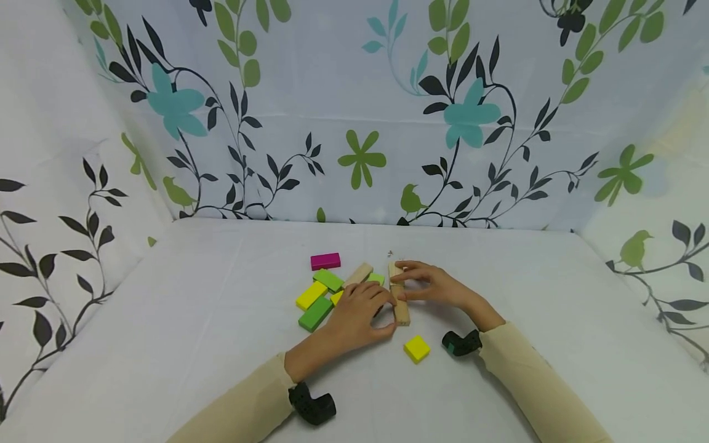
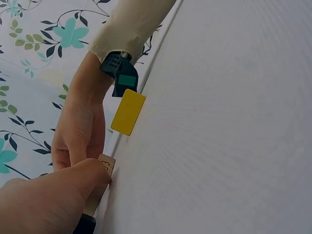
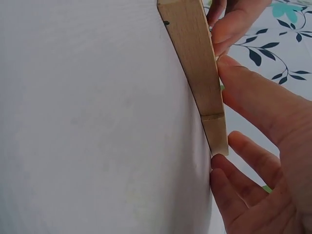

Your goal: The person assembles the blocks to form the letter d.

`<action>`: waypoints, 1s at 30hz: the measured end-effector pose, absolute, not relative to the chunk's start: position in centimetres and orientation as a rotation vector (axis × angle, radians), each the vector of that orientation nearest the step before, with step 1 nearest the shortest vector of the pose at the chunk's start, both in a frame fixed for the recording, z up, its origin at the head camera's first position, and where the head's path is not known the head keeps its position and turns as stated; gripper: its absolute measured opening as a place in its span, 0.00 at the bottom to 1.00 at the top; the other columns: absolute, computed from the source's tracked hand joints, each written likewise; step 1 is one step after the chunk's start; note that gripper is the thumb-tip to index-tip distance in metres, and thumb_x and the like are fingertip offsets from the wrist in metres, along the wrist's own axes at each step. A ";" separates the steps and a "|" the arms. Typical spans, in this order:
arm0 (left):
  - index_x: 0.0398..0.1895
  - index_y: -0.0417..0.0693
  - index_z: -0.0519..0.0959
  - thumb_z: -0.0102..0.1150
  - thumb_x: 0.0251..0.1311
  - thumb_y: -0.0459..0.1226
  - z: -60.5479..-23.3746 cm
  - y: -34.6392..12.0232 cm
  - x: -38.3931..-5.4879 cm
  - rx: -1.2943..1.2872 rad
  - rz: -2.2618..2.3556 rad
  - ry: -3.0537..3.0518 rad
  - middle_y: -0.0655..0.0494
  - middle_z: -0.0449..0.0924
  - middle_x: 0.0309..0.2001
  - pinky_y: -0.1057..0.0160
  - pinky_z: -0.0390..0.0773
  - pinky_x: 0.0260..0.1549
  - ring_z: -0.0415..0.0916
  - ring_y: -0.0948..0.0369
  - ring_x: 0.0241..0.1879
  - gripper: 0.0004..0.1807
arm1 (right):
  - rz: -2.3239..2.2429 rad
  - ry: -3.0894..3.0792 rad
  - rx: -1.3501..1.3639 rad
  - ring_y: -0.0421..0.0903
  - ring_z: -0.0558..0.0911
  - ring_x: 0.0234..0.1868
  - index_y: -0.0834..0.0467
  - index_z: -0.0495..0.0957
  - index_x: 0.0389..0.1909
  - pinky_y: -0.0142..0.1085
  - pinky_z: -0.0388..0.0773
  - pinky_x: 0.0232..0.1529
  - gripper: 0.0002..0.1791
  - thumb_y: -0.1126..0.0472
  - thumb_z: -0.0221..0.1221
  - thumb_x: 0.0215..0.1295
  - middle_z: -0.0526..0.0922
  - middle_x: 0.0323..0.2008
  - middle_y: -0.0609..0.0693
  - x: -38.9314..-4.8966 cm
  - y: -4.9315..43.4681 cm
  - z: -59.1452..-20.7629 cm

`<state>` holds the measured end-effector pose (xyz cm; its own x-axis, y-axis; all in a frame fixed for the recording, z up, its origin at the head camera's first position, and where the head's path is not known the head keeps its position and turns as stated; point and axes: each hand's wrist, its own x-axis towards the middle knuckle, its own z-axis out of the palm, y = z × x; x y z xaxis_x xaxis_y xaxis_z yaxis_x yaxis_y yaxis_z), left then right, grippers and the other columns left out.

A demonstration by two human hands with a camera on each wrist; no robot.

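Two plain wooden blocks lie end to end in a line on the white table, the near one (image 1: 402, 315) and the far one (image 1: 394, 271). My left hand (image 1: 357, 314) holds the near block, its thumb at the near end and its fingers along the left side. Printed digits show on that end in the left wrist view. From the right, my right hand (image 1: 434, 284) grips the far block, fingertips around its far end. Its thumb lies past the seam, by the near block (image 3: 192, 53) in the right wrist view.
Left of the row lie a magenta block (image 1: 325, 261), green blocks (image 1: 316, 314), a yellow block (image 1: 312, 295) and another wooden block (image 1: 357, 275), partly behind the left hand. A yellow block (image 1: 416, 349) sits nearer me, between the forearms. Patterned cloth (image 1: 299, 111) hangs behind the table.
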<state>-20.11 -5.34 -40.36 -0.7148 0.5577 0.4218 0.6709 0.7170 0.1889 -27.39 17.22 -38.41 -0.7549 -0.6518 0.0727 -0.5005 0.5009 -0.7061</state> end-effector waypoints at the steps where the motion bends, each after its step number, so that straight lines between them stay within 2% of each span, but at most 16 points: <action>1: 0.46 0.55 0.79 0.63 0.58 0.52 -40.4 -5.4 -20.1 -0.952 -0.474 -2.594 0.57 0.78 0.53 0.49 0.66 0.60 0.69 0.54 0.62 0.17 | -1.094 2.539 -0.996 0.61 0.58 0.73 0.58 0.79 0.58 0.60 0.56 0.68 0.23 0.58 0.65 0.62 0.64 0.70 0.60 -27.4 17.2 -38.5; 8: 0.45 0.55 0.80 0.65 0.56 0.51 -40.3 -5.6 -20.2 -0.932 -0.527 -2.566 0.57 0.78 0.51 0.49 0.68 0.59 0.70 0.55 0.60 0.17 | -1.078 2.559 -1.027 0.61 0.59 0.72 0.57 0.79 0.58 0.59 0.58 0.67 0.23 0.57 0.65 0.62 0.65 0.70 0.60 -27.3 17.3 -38.6; 14: 0.44 0.52 0.80 0.65 0.55 0.49 -40.1 -6.0 -20.2 -0.866 -0.564 -2.544 0.57 0.80 0.47 0.51 0.69 0.59 0.73 0.56 0.55 0.17 | -1.101 2.615 -1.036 0.61 0.65 0.69 0.59 0.78 0.58 0.56 0.64 0.65 0.22 0.58 0.64 0.64 0.68 0.67 0.61 -27.2 17.2 -38.5; 22: 0.43 0.51 0.80 0.67 0.54 0.46 -39.9 -6.3 -20.2 -0.811 -0.647 -2.515 0.54 0.80 0.46 0.48 0.73 0.51 0.75 0.52 0.51 0.16 | -1.147 2.587 -0.999 0.61 0.67 0.67 0.62 0.77 0.57 0.55 0.65 0.65 0.23 0.59 0.66 0.62 0.70 0.65 0.62 -27.0 17.0 -38.0; 30: 0.45 0.49 0.81 0.68 0.52 0.51 -40.1 -6.8 -20.2 -0.720 -0.589 -2.555 0.52 0.77 0.47 0.51 0.74 0.46 0.72 0.50 0.49 0.21 | -1.110 2.598 -0.978 0.60 0.67 0.67 0.61 0.79 0.55 0.54 0.65 0.65 0.23 0.58 0.67 0.60 0.70 0.65 0.60 -26.8 17.1 -38.1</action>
<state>-20.15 -6.75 -40.07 -0.7779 0.3871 0.4950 0.5647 0.7761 0.2807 -26.79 17.09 -38.07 -0.7756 -0.6216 0.1098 -0.5092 0.5133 -0.6909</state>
